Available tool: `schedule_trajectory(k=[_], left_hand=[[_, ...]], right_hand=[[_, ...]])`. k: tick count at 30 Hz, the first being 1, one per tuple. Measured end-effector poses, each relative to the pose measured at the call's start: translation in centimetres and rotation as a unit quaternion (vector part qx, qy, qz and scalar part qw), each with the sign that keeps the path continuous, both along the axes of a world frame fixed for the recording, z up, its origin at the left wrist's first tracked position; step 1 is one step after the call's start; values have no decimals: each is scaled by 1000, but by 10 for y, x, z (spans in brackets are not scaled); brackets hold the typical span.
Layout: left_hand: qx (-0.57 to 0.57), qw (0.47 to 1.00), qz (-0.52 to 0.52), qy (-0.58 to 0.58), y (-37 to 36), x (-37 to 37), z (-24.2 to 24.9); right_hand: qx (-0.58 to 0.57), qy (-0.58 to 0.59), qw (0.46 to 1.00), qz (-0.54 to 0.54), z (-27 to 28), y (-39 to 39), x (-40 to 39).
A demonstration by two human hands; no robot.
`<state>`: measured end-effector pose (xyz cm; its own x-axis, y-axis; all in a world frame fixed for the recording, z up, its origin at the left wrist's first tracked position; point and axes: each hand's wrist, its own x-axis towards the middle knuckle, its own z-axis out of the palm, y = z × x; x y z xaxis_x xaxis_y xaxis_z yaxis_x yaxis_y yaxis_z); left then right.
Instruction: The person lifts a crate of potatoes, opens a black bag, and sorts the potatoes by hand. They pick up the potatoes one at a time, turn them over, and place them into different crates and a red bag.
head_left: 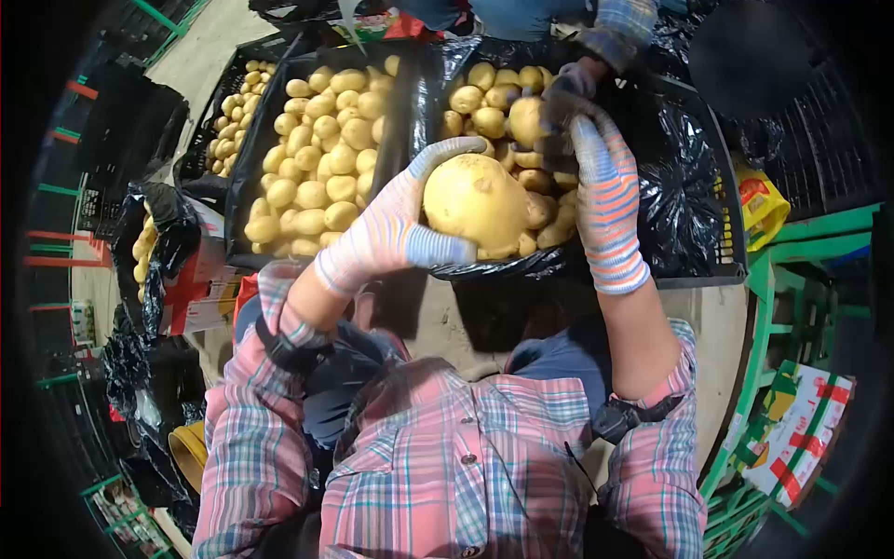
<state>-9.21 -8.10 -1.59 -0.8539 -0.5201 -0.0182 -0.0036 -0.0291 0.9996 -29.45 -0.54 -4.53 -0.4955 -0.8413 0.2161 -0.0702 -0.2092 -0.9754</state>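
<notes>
My left hand (400, 214), in a striped knit glove with blue fingertips, grips a large round yellow potato (477, 207), thumb and fingers spread around its left side. My right hand (607, 196), in a matching glove, is raised over the right side of a black-lined crate (494, 272) of potatoes. Its fingertips blur into a dark shape, so their grip cannot be made out. Close by that dark shape is another potato (527, 121). A co-worker's dark hand (577, 78) reaches in from the top, partly overlapping this area.
To the left stands a crate of smaller potatoes (321, 154), with another potato crate (240, 116) beyond it. Black plastic (680, 177) covers the right side. A green metal frame (759, 317) and a printed carton (801, 433) stand at right. A co-worker's plaid sleeve (624, 28) shows above.
</notes>
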Motion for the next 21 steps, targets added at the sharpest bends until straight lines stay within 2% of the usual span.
schedule_trajectory(k=[2,3,5,7,8,10,11,13,15,17,19,20,21], left_hand=[[32,999,11,40,13,14,14],[34,996,27,73,16,19,14],[38,992,39,111,16,25,12],[42,989,92,111,15,30,4],[7,990,107,94,17,30,-1],[-8,990,106,91,18,31,-6],[-34,990,103,88,20,30,-6],[5,994,64,93,20,33,-5],[64,990,53,117,23,33,-2],[55,990,60,117,17,38,-3],[49,989,71,119,14,42,-2],[42,988,80,122,13,43,-3],[36,987,88,126,14,44,-5]], right_hand=[[28,23,998,49,0,5,9],[46,-94,988,117,27,12,23],[-56,-2,986,155,15,11,39],[-102,125,980,119,23,16,62],[-95,129,980,119,30,15,65],[-34,325,943,56,40,16,71],[-53,278,958,46,32,12,72],[-66,160,983,66,27,2,72],[26,-68,994,83,23,-10,66],[42,-75,992,89,7,-15,61],[65,-115,984,117,25,-10,70],[4,41,995,95,29,-8,76],[-57,197,976,69,30,-7,80]])
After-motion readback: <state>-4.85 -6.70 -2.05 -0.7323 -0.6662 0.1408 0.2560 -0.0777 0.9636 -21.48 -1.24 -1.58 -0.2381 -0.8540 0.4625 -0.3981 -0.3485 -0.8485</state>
